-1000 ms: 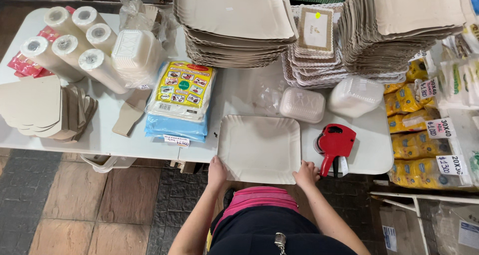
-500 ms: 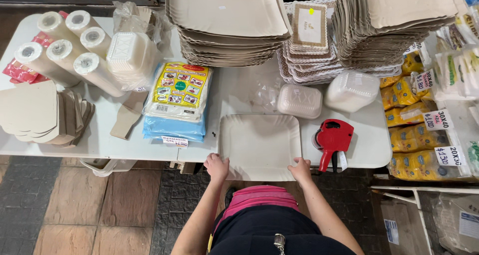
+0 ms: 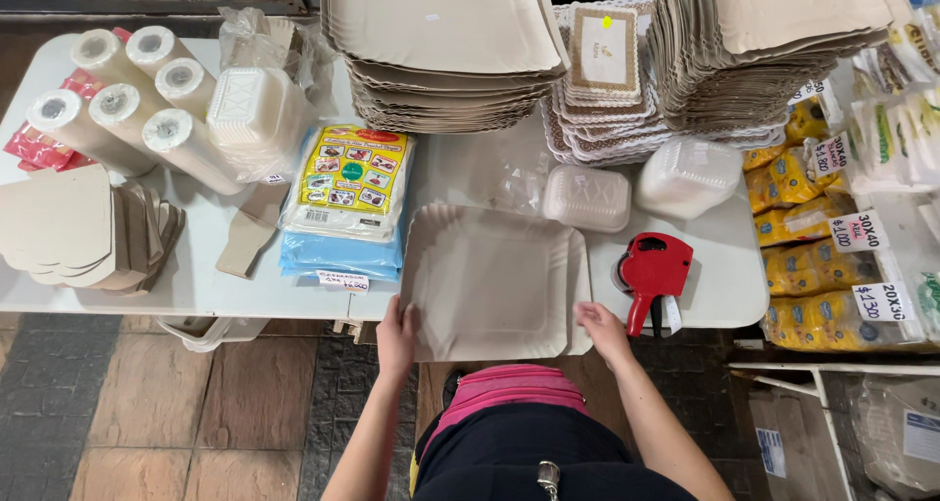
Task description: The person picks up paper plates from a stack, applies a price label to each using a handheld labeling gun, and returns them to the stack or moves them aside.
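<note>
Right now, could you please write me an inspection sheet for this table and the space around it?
Surface: white table, crowded, front edge at the person's waist.
Job's things: square paper trays stacked at the front edge, one offset beneath.
Clutter: red price gun; tall tray stacks; foam boxes; paper rolls; yellow packet; cardboard cutouts.
Hands: left hand grips the trays' near left corner; right hand the near right corner.
Cables: nothing seen.
Surroundings: tiled floor; yellow bagged goods with price tags to the right.
</note>
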